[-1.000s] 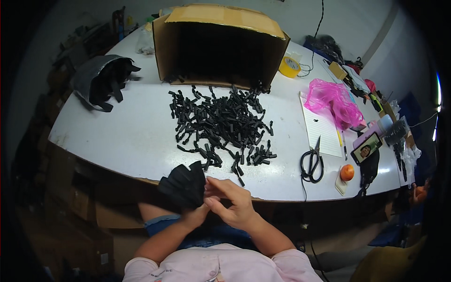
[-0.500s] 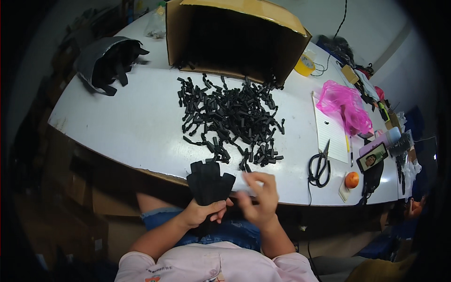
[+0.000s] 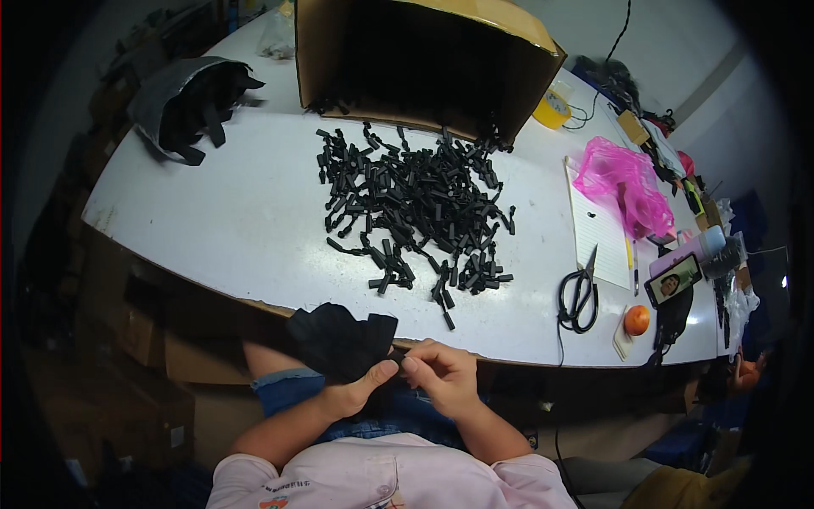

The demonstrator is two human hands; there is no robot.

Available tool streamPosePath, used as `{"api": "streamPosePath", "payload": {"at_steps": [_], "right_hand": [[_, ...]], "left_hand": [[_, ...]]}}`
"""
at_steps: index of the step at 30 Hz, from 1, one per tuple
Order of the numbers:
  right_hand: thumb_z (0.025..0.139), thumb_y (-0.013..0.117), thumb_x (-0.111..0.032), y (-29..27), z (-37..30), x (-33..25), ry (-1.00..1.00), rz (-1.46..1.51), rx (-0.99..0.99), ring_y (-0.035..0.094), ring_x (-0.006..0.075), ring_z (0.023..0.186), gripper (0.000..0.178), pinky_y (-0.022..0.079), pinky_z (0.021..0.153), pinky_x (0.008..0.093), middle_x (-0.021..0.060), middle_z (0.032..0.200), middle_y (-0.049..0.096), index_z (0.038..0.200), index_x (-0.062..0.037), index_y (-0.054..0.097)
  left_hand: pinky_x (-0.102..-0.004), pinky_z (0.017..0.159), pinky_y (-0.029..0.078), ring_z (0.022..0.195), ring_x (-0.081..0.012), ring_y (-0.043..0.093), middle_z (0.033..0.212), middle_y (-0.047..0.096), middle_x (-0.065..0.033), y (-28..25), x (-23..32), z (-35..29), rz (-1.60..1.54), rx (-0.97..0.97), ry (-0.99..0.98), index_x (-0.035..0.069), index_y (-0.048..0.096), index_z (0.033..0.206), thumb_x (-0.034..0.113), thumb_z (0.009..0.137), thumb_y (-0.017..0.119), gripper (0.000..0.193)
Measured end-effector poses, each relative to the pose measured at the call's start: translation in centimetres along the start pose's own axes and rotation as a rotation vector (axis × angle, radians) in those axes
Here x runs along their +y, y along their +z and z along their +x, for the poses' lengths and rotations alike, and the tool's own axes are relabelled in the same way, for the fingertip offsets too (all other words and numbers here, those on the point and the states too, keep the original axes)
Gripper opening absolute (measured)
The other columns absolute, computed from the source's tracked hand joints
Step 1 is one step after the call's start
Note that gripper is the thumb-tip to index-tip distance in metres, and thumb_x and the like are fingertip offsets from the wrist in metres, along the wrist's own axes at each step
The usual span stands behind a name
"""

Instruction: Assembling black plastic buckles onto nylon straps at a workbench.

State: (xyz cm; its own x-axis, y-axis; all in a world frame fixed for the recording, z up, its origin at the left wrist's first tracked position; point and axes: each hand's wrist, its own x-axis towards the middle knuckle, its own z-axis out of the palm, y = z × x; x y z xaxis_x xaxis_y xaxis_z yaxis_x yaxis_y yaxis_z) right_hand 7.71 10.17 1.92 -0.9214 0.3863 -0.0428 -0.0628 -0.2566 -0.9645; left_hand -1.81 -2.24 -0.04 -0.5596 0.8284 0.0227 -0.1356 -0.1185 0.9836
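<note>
My left hand (image 3: 354, 394) is closed around a bundle of black fabric strips (image 3: 339, 339), fanned out over my lap at the table's front edge. Close beside its thumb, my right hand (image 3: 445, 379) has thumb and index finger pinched at a small dark piece by the bundle; most of that piece is hidden by the fingers. Just beyond both hands, a loose pile of small black plastic pieces with short cords (image 3: 424, 199) spreads across the white table (image 3: 212, 204).
An open cardboard box (image 3: 487, 15) lies behind the pile. A grey bag (image 3: 153, 102) of black strips is at far left. On the right are scissors (image 3: 579, 301), a lined notepad (image 3: 596, 229), a pink plastic bag (image 3: 623, 187), a phone (image 3: 674, 281), an orange fruit (image 3: 636, 321) and yellow tape (image 3: 553, 110).
The strip bundle has tilted and shifted left in my left hand. My right hand has come down from the table edge to meet the left thumb, its fingers now pinched together.
</note>
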Motion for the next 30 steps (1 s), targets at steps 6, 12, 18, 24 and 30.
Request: {"api": "streamPosePath", "payload": {"at_steps": [6,12,18,24,30], "right_hand": [[0.076,0.055,-0.001,0.2,0.2,0.4,-0.393,-0.474,-0.042,0.046,0.0079,0.051,0.004,0.037,0.044,0.0193,0.0057,0.071,0.054,0.077,0.0023,0.055],[0.074,0.057,-0.003,0.4,1.0,-0.4,0.170,0.090,-0.047,0.046,0.0107,0.047,0.011,0.036,0.040,0.0222,0.0059,0.065,0.051,0.083,0.0021,0.055],[0.063,0.061,-0.001,-2.7,4.1,-0.9,-0.574,-1.475,0.369,0.049,0.0221,0.067,0.020,0.040,0.054,0.0308,0.0075,0.078,0.052,0.082,-0.0037,0.057],[0.062,0.061,0.000,-4.1,2.9,-1.9,-0.560,-1.416,0.328,0.048,0.0218,0.070,0.023,0.038,0.056,0.0313,0.0071,0.074,0.050,0.084,-0.0059,0.057],[0.065,0.061,-0.004,-2.5,4.0,-1.6,-0.458,-1.447,0.220,0.049,0.0252,0.058,0.021,0.042,0.051,0.0338,0.0109,0.072,0.049,0.084,-0.0006,0.052]], "left_hand": [[-0.0239,0.060,0.038,0.066,-0.0141,0.047,0.073,0.050,-0.0038,-0.2,-0.3,0.0,0.328,0.089,0.399,0.005,0.052,0.084,0.011,0.076,0.058,0.011],[-0.0247,0.057,0.042,0.060,-0.0149,0.051,0.074,0.052,-0.0057,0.4,0.5,-0.5,0.114,0.119,0.224,0.004,0.052,0.083,0.014,0.081,0.053,0.010],[-0.0303,0.060,0.046,0.063,-0.0174,0.051,0.083,0.049,-0.0080,0.3,0.4,-0.1,-0.558,0.218,-0.168,0.001,0.048,0.093,0.009,0.074,0.057,0.022],[-0.0265,0.058,0.045,0.063,-0.0155,0.051,0.082,0.050,-0.0071,0.1,0.3,0.1,-0.424,0.213,-0.140,0.002,0.049,0.091,0.008,0.073,0.058,0.021],[-0.0221,0.068,0.042,0.075,-0.0105,0.050,0.083,0.053,-0.0027,0.6,-0.4,0.2,-0.223,0.245,-0.128,0.001,0.052,0.092,0.006,0.075,0.060,0.019]]}}
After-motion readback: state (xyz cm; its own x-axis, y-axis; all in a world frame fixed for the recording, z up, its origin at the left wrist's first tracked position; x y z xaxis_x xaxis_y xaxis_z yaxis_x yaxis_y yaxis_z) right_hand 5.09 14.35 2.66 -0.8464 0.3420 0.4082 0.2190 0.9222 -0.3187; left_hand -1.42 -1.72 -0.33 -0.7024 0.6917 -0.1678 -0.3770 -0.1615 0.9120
